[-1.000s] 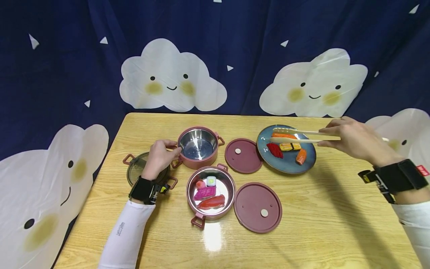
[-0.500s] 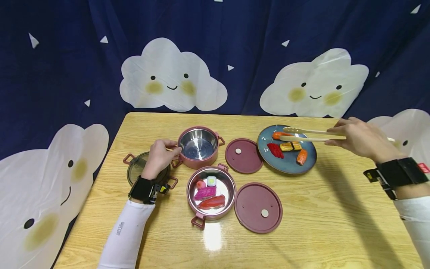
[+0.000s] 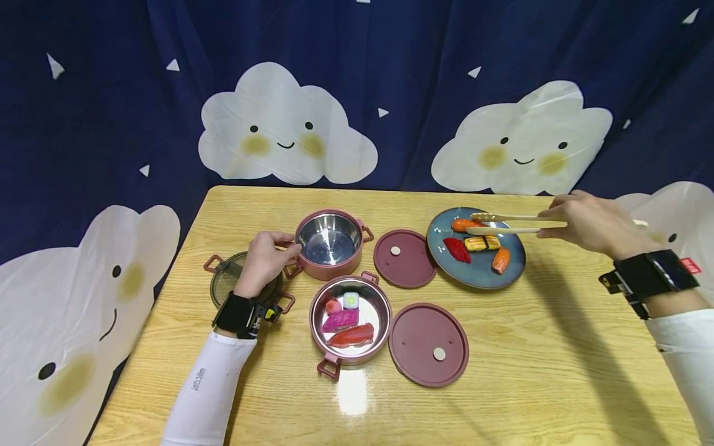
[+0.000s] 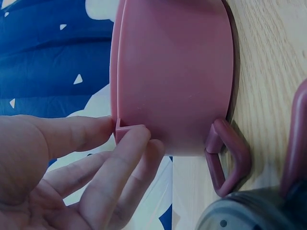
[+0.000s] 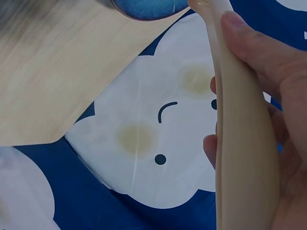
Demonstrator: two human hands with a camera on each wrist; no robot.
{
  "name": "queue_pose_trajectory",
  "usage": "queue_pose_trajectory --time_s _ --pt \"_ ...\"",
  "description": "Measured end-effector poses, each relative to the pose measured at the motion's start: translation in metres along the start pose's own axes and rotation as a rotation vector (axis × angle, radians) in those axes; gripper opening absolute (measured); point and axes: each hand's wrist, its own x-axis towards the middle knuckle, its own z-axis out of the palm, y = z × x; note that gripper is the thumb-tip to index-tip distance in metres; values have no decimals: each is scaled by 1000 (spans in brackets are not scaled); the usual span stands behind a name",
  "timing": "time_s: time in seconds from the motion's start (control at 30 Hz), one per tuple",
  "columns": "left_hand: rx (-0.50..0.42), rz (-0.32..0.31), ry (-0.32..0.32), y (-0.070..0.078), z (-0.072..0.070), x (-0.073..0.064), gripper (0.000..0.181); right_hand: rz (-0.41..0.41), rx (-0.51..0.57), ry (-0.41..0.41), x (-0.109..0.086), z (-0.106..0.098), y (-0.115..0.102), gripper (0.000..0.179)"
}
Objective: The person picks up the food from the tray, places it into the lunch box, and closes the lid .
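My left hand pinches the rim of a small pink pot with a shiny steel inside; in the left wrist view the thumb lies at the rim's edge and fingers curl under a tab. My right hand holds light-coloured tongs, which fill much of the right wrist view. Their parted tips are over a blue plate, close to an orange sushi piece. Beside it lie a yellow sushi piece with a dark band, a red piece and another orange piece.
A second pink pot holds several toy food pieces, including a magenta one and a red one. Two maroon lids lie flat nearby. A dark see-through lid with handles sits under my left wrist.
The tongs have shifted right, away from the plate's left side, uncovering the upper orange sushi piece. My left hand and the pots have stayed put.
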Motion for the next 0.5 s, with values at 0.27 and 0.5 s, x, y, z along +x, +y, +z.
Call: queue_pose_trajectory --time_s 0.27,0.5 --pt "-10 1 -5 -1 0 1 36 14 -27 -81 6 5 4 29" --pt "22 -2 4 0 0 1 37 0 -36 -38 4 8 5 27"
